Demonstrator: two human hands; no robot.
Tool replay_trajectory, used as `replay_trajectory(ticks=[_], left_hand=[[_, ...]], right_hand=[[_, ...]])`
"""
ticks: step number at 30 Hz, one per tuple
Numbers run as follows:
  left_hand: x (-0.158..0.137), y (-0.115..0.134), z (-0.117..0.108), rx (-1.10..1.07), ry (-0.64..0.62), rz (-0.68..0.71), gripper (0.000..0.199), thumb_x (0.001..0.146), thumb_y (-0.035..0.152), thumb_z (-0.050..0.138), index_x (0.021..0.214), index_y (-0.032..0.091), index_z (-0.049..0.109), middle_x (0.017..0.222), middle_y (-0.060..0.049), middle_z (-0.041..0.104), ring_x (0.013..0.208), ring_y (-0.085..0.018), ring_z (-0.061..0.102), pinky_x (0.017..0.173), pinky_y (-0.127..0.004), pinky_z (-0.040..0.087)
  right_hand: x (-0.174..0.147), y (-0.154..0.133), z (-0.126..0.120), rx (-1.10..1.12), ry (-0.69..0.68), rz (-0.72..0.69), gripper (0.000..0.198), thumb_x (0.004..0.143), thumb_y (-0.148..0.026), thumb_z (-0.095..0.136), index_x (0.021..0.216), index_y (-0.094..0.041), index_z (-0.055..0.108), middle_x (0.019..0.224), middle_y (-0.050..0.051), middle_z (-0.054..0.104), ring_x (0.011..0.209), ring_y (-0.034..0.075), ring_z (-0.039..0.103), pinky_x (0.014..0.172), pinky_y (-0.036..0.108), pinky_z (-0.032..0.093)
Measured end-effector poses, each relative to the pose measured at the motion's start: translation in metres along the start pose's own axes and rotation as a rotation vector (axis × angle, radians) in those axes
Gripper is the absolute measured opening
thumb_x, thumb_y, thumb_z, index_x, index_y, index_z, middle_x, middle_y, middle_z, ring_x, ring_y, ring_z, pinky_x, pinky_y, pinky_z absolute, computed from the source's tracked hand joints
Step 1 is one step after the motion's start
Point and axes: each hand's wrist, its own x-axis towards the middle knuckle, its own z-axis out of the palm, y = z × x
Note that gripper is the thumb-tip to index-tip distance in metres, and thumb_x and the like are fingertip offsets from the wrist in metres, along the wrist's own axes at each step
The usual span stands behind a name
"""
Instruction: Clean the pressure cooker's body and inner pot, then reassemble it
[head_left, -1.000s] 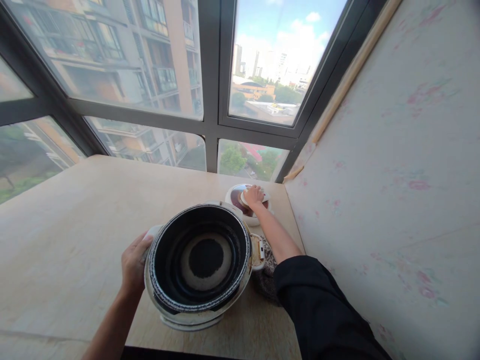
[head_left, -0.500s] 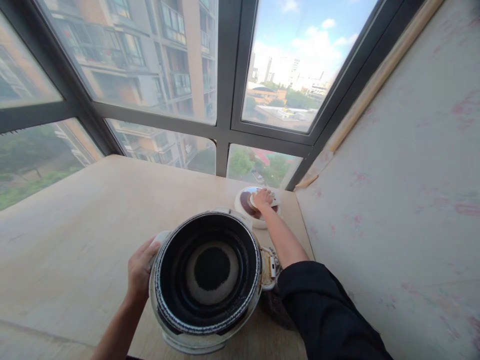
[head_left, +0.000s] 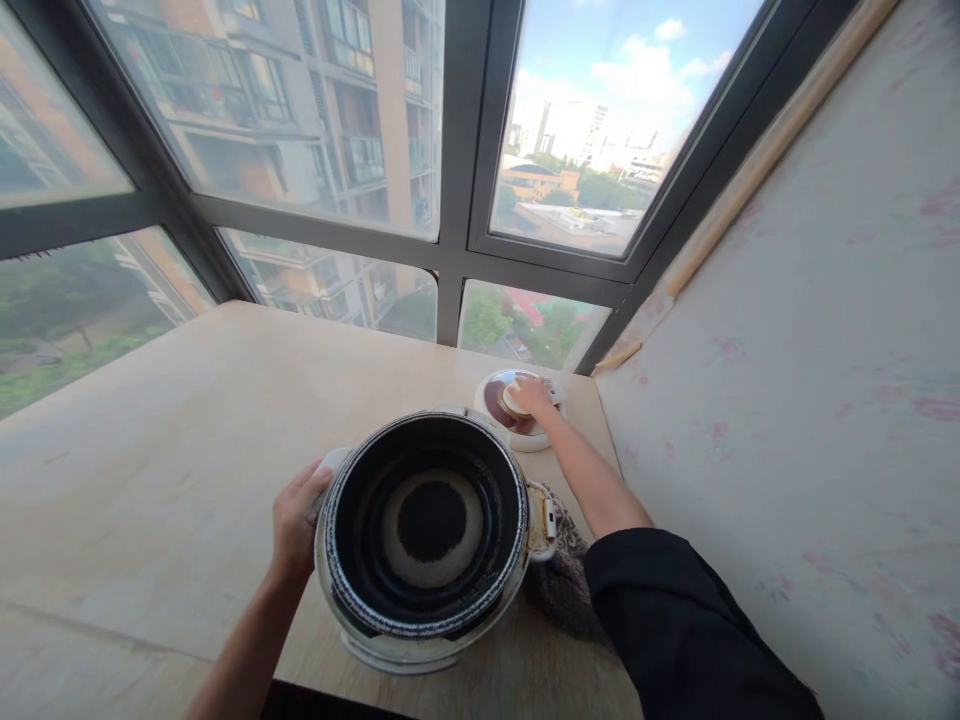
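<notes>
A round cooker with a pale, worn body and a black interior (head_left: 360,520) sits on the wooden ledge in front of me, open at the top. At its left side my left hand (head_left: 300,510) grips the pale side handle, the fingers partly hidden beneath it. My right hand (head_left: 532,396) reaches past the cooker to a round lid (head_left: 495,402) with a white rim and a brownish, shiny top. Its fingers are curled round the lid's raised knob. The lid lies flat on the ledge behind the cooker. Inside the cooker I see a pale ring around a dark centre.
A dark patterned cloth (head_left: 570,590) lies bunched at the cooker's right, partly under my sleeve. Grey window frames (head_left: 450,220) border the wooden ledge (head_left: 150,430) at the back. A flowered wall (head_left: 787,420) closes off the right side.
The view has shifted slightly. The cooker sits a little higher and further right in the picture, with my left hand still on its handle. My right hand stays at the lid's knob.
</notes>
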Motion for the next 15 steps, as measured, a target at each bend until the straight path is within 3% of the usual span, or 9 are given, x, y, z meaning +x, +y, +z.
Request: replay_trajectory(ticks=[3, 7, 10, 15], left_hand=[[0.002, -0.001, -0.001, 0.013, -0.013, 0.031, 0.047, 0.061, 0.047, 0.08, 0.092, 0.012, 0.074, 0.069, -0.003, 0.069, 0.074, -0.023, 0.067, 0.053, -0.024, 0.044], [0.004, -0.002, -0.004, 0.032, -0.028, 0.075, 0.048, 0.061, 0.047, 0.08, 0.095, 0.012, 0.077, 0.071, -0.004, 0.071, 0.075, -0.023, 0.067, 0.059, -0.026, 0.048], [0.003, 0.0, -0.004, 0.028, -0.039, 0.069, 0.048, 0.061, 0.046, 0.081, 0.094, 0.012, 0.078, 0.073, -0.004, 0.071, 0.076, -0.024, 0.067, 0.063, -0.028, 0.05], [0.001, 0.003, -0.003, 0.008, -0.074, 0.049, 0.048, 0.061, 0.045, 0.08, 0.095, 0.011, 0.076, 0.065, -0.003, 0.068, 0.069, -0.021, 0.065, 0.06, -0.028, 0.048]], right_hand=[[-0.015, 0.008, -0.01, 0.027, -0.019, -0.03, 0.053, 0.094, -0.039, 0.063, 0.141, -0.016, 0.056, 0.145, 0.019, 0.053, 0.136, 0.033, 0.046, 0.113, 0.043, 0.035], [-0.055, 0.019, -0.021, 0.1, -0.007, -0.03, 0.058, 0.094, -0.038, 0.059, 0.144, -0.01, 0.051, 0.141, 0.02, 0.055, 0.133, 0.032, 0.05, 0.11, 0.041, 0.038], [-0.102, 0.032, -0.023, 0.195, -0.045, -0.097, 0.048, 0.095, -0.037, 0.055, 0.136, -0.012, 0.06, 0.132, 0.016, 0.063, 0.121, 0.027, 0.06, 0.104, 0.037, 0.045], [-0.194, 0.066, -0.006, 0.318, -0.136, -0.175, 0.033, 0.082, -0.032, 0.069, 0.11, -0.015, 0.073, 0.116, 0.011, 0.073, 0.109, 0.029, 0.065, 0.101, 0.04, 0.049]])
